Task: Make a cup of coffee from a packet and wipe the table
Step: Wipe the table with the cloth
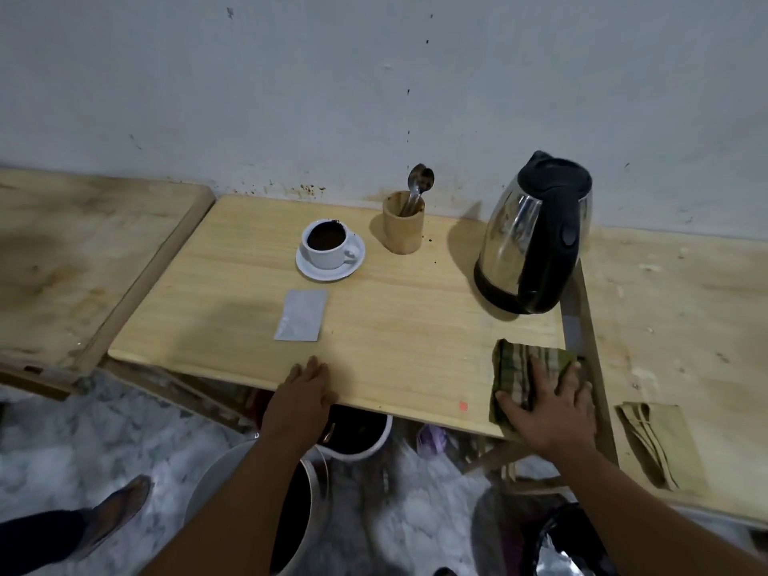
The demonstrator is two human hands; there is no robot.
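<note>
Wooden table [374, 326] hides most of the buckets beneath it; their contents are dark and unclear. Right hand [548, 409] lies flat, fingers spread, pressing a striped cloth [519, 363] at the near right corner. Left hand [305, 388] rests open on the near edge. Silver packet [301, 314] lies mid-table, near the coffee cup [326, 245] on its saucer [330, 266].

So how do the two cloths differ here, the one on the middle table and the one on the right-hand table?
The striped cloth lies on the middle table under the flat right hand; the plain cloth lies untouched on the right-hand table. The striped cloth shows dark and light bands; the plain cloth is one olive tone. Both are folded.
</note>
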